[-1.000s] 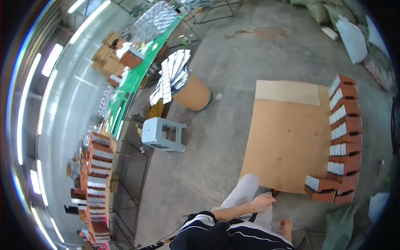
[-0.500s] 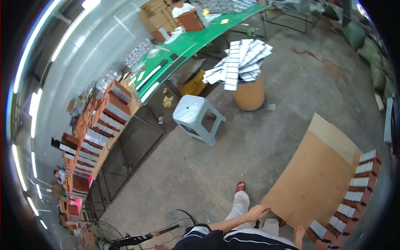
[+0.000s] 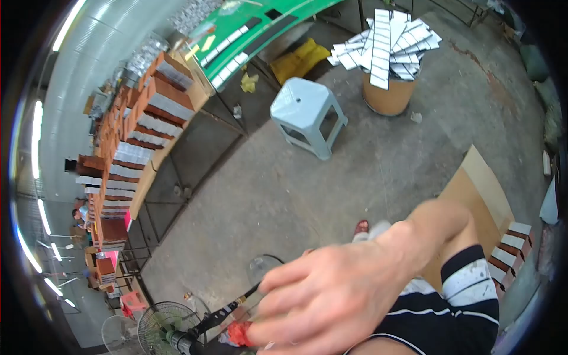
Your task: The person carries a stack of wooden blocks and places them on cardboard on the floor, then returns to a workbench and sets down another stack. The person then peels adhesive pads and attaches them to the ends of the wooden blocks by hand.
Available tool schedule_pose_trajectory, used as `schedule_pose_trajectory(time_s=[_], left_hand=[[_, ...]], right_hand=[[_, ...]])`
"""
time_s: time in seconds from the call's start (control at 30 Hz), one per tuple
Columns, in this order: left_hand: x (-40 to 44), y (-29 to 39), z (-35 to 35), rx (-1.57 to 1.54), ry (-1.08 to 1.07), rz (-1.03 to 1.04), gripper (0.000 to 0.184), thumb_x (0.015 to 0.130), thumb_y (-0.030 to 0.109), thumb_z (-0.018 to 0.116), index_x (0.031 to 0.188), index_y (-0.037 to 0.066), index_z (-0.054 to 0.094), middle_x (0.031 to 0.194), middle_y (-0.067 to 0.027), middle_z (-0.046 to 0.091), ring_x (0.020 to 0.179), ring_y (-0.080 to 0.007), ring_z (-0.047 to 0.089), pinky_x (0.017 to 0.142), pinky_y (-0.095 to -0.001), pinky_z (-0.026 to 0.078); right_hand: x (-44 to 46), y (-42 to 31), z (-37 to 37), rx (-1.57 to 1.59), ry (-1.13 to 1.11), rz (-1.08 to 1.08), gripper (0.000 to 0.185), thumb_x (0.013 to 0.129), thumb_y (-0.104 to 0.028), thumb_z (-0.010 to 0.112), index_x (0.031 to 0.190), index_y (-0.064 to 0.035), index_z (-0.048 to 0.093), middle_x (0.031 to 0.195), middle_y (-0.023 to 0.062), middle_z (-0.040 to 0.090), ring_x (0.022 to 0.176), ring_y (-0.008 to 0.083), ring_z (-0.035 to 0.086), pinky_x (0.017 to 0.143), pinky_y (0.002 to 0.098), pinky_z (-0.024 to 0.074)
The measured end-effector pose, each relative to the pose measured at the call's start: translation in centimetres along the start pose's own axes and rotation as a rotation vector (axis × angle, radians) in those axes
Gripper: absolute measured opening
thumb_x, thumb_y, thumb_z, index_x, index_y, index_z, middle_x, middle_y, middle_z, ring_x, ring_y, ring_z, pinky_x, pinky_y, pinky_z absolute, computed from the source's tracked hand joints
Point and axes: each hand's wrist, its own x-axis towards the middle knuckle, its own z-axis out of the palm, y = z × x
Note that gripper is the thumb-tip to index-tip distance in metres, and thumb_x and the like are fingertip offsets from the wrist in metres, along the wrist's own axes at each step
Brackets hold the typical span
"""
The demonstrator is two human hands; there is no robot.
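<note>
My right hand (image 3: 337,290) is raised close to the camera and reaches across to the left, palm down. Its fingers are loosely bent with gaps between them, and nothing shows in them. Behind the fingertips are a black pole (image 3: 228,310) of a standing fan and a crumpled red thing (image 3: 239,332). The large brown cardboard sheet (image 3: 478,188) lies at the right, partly covered by my right forearm. My left hand is out of view; some bare skin shows at the bottom edge, below the dark shirt.
A pale blue plastic stool (image 3: 305,103) stands ahead on the concrete floor. Beyond it is a brown drum (image 3: 387,94) full of white, black-lined strips. Red-brown stacks (image 3: 168,97) with pale edges line the left table; others (image 3: 510,248) stand at right. A fan (image 3: 163,325) is lower left.
Both hands have left the cardboard's near edge. My right hand has come up in front of the camera, and my left hand is no longer visible. The view has shifted.
</note>
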Motion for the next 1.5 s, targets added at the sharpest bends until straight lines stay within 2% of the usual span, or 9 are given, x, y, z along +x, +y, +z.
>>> schedule_pose_trajectory(time_s=[0.03, 0.3, 0.33, 0.5, 0.57, 0.77, 0.9, 1.37, 1.5], left_hand=[[-0.2, -1.1, 0.6, -0.069, 0.006, -0.055, 0.025, 0.087, 0.017, 0.054, 0.105, 0.003, 0.065, 0.099, -0.0162, 0.067, 0.092, -0.0279, 0.065, 0.082, -0.0355, 0.049], [4.4, 5.6, -2.3, -0.278, 0.095, -0.016, 0.027, 0.089, 0.017, 0.054, 0.109, 0.002, 0.064, 0.100, -0.0135, 0.068, 0.095, -0.0208, 0.065, 0.084, -0.0313, 0.048], [5.7, 6.1, -2.7, -0.327, 0.105, -0.007, 0.026, 0.090, 0.016, 0.053, 0.110, 0.001, 0.063, 0.101, -0.0133, 0.068, 0.095, -0.0208, 0.065, 0.084, -0.0308, 0.048], [12.5, 8.6, -4.5, -0.345, 0.119, -0.081, 0.026, 0.090, 0.016, 0.054, 0.110, 0.001, 0.063, 0.101, -0.0128, 0.068, 0.093, -0.0201, 0.065, 0.084, -0.0309, 0.049], [14.5, 8.1, -5.8, -0.331, 0.115, -0.130, 0.026, 0.090, 0.016, 0.054, 0.110, 0.001, 0.063, 0.100, -0.0126, 0.068, 0.093, -0.0196, 0.065, 0.084, -0.0309, 0.049], [21.2, 9.8, -10.3, -0.401, 0.232, -0.133, 0.025, 0.091, 0.016, 0.057, 0.109, 0.001, 0.063, 0.096, -0.0099, 0.068, 0.089, -0.0142, 0.062, 0.081, -0.0279, 0.047], [23.7, 2.8, -10.2, -0.494, 0.296, -0.191, 0.023, 0.090, 0.015, 0.057, 0.106, 0.000, 0.064, 0.094, -0.0084, 0.068, 0.087, -0.0132, 0.060, 0.080, -0.0268, 0.047], [51.7, 1.8, -35.8, -0.347, 0.217, -0.002, 0.017, 0.091, 0.010, 0.055, 0.101, 0.000, 0.064, 0.086, -0.0064, 0.067, 0.081, -0.0128, 0.060, 0.075, -0.0276, 0.048], [60.4, 15.3, -43.2, -0.275, 0.159, 0.198, 0.015, 0.090, 0.005, 0.055, 0.101, 0.000, 0.063, 0.090, -0.0075, 0.066, 0.083, -0.0150, 0.060, 0.077, -0.0291, 0.048]], right_hand=[[1.4, 1.3, 3.0, -0.065, 0.352, -0.116, 0.010, 0.076, -0.014, 0.064, 0.083, -0.0075, 0.062, 0.077, 0.0005, 0.054, 0.065, 0.0130, 0.055, 0.058, 0.0266, 0.0461], [3.6, 6.9, 0.3, 0.124, 0.334, -0.061, 0.014, 0.080, -0.011, 0.061, 0.069, -0.0020, 0.061, 0.064, 0.0013, 0.049, 0.053, 0.0142, 0.048, 0.049, 0.0248, 0.0445], [5.2, 8.0, 1.7, -0.040, 0.735, -0.143, 0.012, 0.079, -0.010, 0.065, 0.072, -0.0001, 0.064, 0.061, 0.0017, 0.050, 0.049, 0.0137, 0.048, 0.047, 0.0244, 0.0459], [4.8, 15.0, -3.3, -0.049, 0.596, -0.194, 0.013, 0.071, -0.005, 0.074, 0.068, 0.0015, 0.063, 0.065, 0.0049, 0.057, 0.053, 0.0122, 0.054, 0.051, 0.0247, 0.0494], [6.3, 17.6, -3.8, -0.030, 0.993, -0.067, 0.017, 0.072, -0.005, 0.073, 0.064, 0.0023, 0.060, 0.068, 0.0060, 0.060, 0.051, 0.0126, 0.053, 0.048, 0.0245, 0.0473], [7.5, 29.0, -6.0, 0.458, 0.519, -0.258, 0.023, 0.073, 0.000, 0.071, 0.057, 0.0010, 0.055, 0.076, 0.0096, 0.063, 0.048, 0.0146, 0.050, 0.043, 0.0267, 0.0421], [9.8, 34.8, -5.8, 0.611, 0.549, -0.217, 0.018, 0.074, 0.003, 0.069, 0.060, 0.0019, 0.058, 0.074, 0.0101, 0.063, 0.050, 0.0148, 0.053, 0.047, 0.0258, 0.0465], [17.8, 57.0, -2.4, 0.074, 0.877, -0.074, 0.005, 0.077, 0.001, 0.068, 0.072, -0.0010, 0.067, 0.076, 0.0090, 0.065, 0.055, 0.0149, 0.057, 0.056, 0.0265, 0.0540], [17.4, 60.7, -4.9, -0.122, 0.863, 0.025, 0.010, 0.081, -0.004, 0.065, 0.071, -0.0001, 0.066, 0.076, 0.0091, 0.064, 0.059, 0.0175, 0.059, 0.059, 0.0289, 0.0546]])
